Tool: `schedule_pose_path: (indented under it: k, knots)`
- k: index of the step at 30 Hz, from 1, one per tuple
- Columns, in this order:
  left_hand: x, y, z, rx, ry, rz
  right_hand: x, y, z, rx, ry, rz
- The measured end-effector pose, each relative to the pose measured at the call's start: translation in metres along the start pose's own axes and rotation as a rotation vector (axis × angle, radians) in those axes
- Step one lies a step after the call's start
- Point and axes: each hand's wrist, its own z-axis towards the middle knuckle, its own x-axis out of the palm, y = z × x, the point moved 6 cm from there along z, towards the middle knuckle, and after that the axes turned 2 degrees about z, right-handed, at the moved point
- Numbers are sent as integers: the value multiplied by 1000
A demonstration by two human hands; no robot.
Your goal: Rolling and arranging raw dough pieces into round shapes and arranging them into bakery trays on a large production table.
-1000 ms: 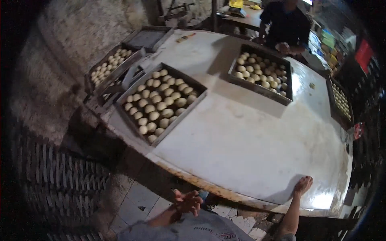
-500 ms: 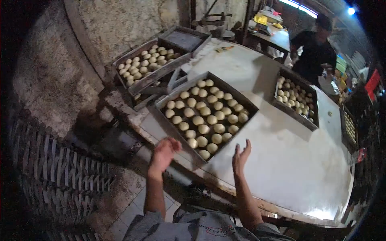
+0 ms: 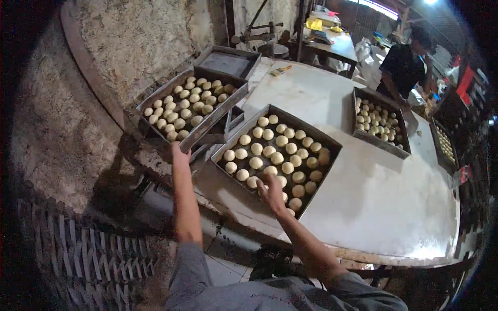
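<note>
My left hand (image 3: 179, 154) reaches to the near corner of a metal baking tray (image 3: 215, 115) of pale dough balls, its fingers closed over the rim. This tray rests tilted on top of other trays at the left. My right hand (image 3: 272, 197) is over the near left side of a second baking tray (image 3: 322, 182) on the table, fingers apart among the dough balls (image 3: 270, 151). It covers part of a few balls, and I cannot tell whether it touches them.
A pale worktable (image 3: 373, 207) spreads to the right. A third tray (image 3: 381, 143) of dough balls lies at the far right, another tray (image 3: 444, 144) beyond it. An empty tray (image 3: 225, 63) stands by the rough wall (image 3: 140, 46). Across the table is another person (image 3: 402, 70).
My left hand has moved up and left to the corner of the left tray. My right hand has moved left, from beside the middle tray to over its dough balls.
</note>
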Motion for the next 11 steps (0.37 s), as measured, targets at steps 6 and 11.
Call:
schedule_pose_path:
  k: [6, 11]
  knots:
    - [-59, 82, -126, 274, 139, -38, 38, -15, 81, 585, 13, 410]
    - [-140, 160, -186, 247, 129, 203, 23, -37, 98, 493, -231, 584]
